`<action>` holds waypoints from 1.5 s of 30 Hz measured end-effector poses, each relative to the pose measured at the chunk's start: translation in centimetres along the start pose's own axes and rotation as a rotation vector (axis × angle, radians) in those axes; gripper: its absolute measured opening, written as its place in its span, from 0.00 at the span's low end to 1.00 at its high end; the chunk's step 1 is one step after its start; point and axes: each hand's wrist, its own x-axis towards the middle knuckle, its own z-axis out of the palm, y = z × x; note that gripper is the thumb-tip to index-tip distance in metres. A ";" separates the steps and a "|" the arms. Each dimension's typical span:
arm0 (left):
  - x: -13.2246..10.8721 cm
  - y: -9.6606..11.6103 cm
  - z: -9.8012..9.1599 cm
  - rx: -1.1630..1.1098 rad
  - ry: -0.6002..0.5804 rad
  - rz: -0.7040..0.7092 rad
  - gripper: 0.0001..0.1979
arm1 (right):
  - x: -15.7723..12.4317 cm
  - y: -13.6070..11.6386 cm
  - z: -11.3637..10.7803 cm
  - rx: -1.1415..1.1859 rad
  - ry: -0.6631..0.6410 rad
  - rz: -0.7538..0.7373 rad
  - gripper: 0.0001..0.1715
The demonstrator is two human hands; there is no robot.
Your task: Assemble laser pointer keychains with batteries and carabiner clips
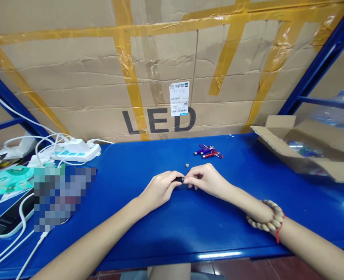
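My left hand point(162, 188) is closed around a small black keychain flashlight point(178, 179), with only a short stretch of its tube showing. At the tube's right end, the fingertips of my right hand point(205, 179) are pinched together; whatever small part lies between them is mostly hidden. Just beyond my fingers a small silver metal piece point(187, 165) rests on the blue tabletop point(125, 163). Farther back lie several keychain flashlights with clips, among them a purple one point(203, 150) and a red one point(209, 154), close together.
An open cardboard box point(294, 155) with small shiny items stands at the right. On the left are a white power strip point(78, 151), tangled white cables point(21, 212), a teal patterned pack point(11, 179) and a dark-screened device point(11, 216). A large taped carton point(96, 85) walls off the back.
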 end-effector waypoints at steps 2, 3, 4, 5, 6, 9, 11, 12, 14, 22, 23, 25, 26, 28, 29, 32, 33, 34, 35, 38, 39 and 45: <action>0.0 -0.1 0.0 -0.001 -0.001 -0.004 0.10 | 0.0 0.1 0.0 -0.010 0.009 0.020 0.19; 0.0 -0.1 0.0 -0.003 0.001 -0.010 0.10 | 0.0 0.2 0.0 -0.014 0.014 0.028 0.18; 0.0 -0.1 0.0 -0.006 0.004 -0.018 0.10 | 0.0 0.2 0.0 -0.018 0.020 0.034 0.17; 0.0 -0.1 0.0 -0.009 0.010 -0.027 0.10 | 0.0 0.3 0.1 -0.019 0.026 0.039 0.16; 0.1 -0.1 0.1 -0.013 0.018 -0.035 0.10 | 0.0 0.3 0.1 -0.019 0.031 0.043 0.16; 0.1 0.0 0.1 -0.030 0.035 -0.042 0.10 | 0.0 0.3 0.1 -0.006 0.042 0.065 0.14; 0.1 0.0 0.0 -0.035 0.035 -0.032 0.10 | -0.1 0.3 0.0 0.007 0.036 0.089 0.13; 0.1 0.0 0.0 -0.034 0.034 -0.026 0.10 | -0.1 0.2 0.0 0.013 0.030 0.098 0.13; 0.0 -0.1 0.0 -0.030 0.035 -0.015 0.09 | -0.1 0.2 0.0 0.020 0.022 0.108 0.13; 0.1 -0.1 -0.1 -0.036 0.023 -0.020 0.10 | -0.1 0.2 0.0 0.034 0.017 0.118 0.13; 0.1 -0.1 -0.1 -0.036 0.022 -0.019 0.10 | -0.1 0.2 0.1 0.041 0.018 0.124 0.13; 0.1 -0.1 -0.2 -0.038 0.016 -0.010 0.10 | -0.1 0.3 0.1 0.046 0.015 0.128 0.13; 0.1 -0.1 -0.2 -0.040 0.010 -0.004 0.10 | 0.0 0.3 0.1 0.041 0.009 0.126 0.13; 0.1 -0.1 -0.2 -0.039 -0.005 0.001 0.10 | 0.0 0.4 0.1 0.025 -0.009 0.124 0.13; 0.1 -0.1 -0.2 -0.037 -0.011 0.001 0.10 | 0.0 0.5 0.1 0.019 -0.018 0.125 0.13; 0.1 -0.2 -0.2 -0.028 -0.017 0.005 0.09 | -0.1 0.5 -0.1 0.010 -0.031 0.123 0.13; 0.1 -0.2 -0.2 -0.026 -0.015 0.008 0.10 | -0.1 0.5 -0.1 0.005 -0.024 0.117 0.13; 0.1 -0.2 -0.2 -0.021 -0.011 0.010 0.10 | -0.2 0.4 -0.1 -0.003 -0.014 0.110 0.12; 0.1 -0.2 -0.1 -0.019 -0.006 0.015 0.10 | -0.2 0.4 -0.1 -0.011 0.000 0.105 0.12; 0.0 -0.2 -0.2 -0.017 0.003 0.013 0.09 | -0.3 0.4 -0.1 -0.016 0.014 0.115 0.13; 0.0 -0.2 -0.2 -0.023 -0.004 0.005 0.10 | -0.3 0.4 -0.1 -0.009 0.003 0.125 0.13; 0.0 -0.1 -0.2 -0.003 -0.010 0.016 0.10 | -0.1 0.7 -0.1 -0.029 0.056 0.140 0.13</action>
